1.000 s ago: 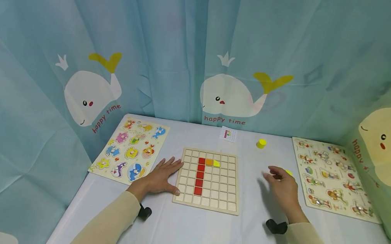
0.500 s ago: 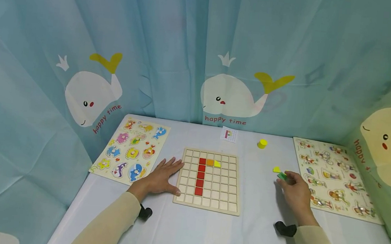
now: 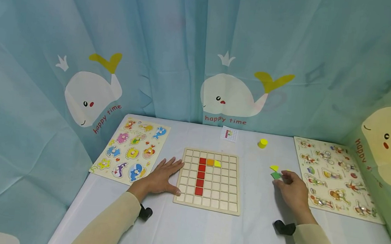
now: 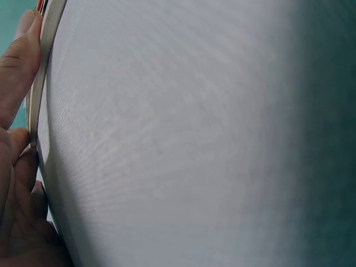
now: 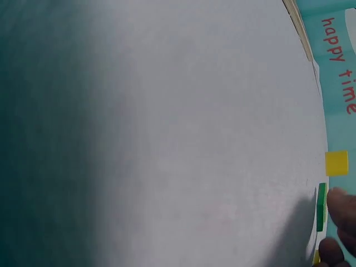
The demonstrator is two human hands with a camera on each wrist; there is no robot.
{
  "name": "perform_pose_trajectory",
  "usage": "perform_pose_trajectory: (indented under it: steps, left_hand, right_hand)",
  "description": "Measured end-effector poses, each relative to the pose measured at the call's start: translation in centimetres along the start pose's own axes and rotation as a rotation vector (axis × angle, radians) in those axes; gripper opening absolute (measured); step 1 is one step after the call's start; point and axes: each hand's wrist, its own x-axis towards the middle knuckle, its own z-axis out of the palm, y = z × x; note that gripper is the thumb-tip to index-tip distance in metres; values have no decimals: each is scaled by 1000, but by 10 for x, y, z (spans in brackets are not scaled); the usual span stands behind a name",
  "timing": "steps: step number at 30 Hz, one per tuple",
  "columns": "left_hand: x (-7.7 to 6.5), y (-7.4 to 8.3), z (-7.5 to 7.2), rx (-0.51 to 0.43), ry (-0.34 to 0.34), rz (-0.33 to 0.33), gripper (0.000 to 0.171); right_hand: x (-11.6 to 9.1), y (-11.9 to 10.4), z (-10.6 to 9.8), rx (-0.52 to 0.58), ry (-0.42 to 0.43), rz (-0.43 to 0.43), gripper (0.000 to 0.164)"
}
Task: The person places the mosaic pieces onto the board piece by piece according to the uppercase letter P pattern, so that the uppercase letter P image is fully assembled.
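In the head view, a wooden grid board [image 3: 217,193] lies mid-table, with a column of red square tiles [image 3: 200,175], one orange tile [image 3: 210,162] and one yellow rounded tile [image 3: 217,164] in its cells. My left hand [image 3: 160,177] rests spread along the board's left edge, thumb near its lower corner. To the right, my right hand [image 3: 294,189] pinches a green square tile [image 3: 276,175] between thumb and finger. Just behind that tile sits a small yellow tile [image 3: 274,167]. Another speck of yellow shows behind the right fingers, mostly hidden. The right wrist view shows the green tile edge-on by the thumb.
A yellow cylinder [image 3: 262,143] and a small printed grid card [image 3: 229,134] stand toward the back. A sea-animal puzzle board [image 3: 155,141] lies at the left, a figure puzzle board [image 3: 347,181] at the right. A curtain [image 3: 173,58] hangs behind the table.
My right hand has moved right and taken hold of the green tile, which has since shifted slightly left. The small yellow tile has moved slightly and turned. My left hand has stayed put.
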Motion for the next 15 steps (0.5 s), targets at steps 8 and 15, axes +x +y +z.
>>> perform_pose_trajectory:
  steps: [8,15]
  left_hand:
    - [0,2,-1,-13,5,-10,113]
    - [-1,2,-1,-17,0,-23,113]
  right_hand:
    - [6,-2,4,-85,16,-25,48]
    - [6,-2,7,-147,16,-94,38]
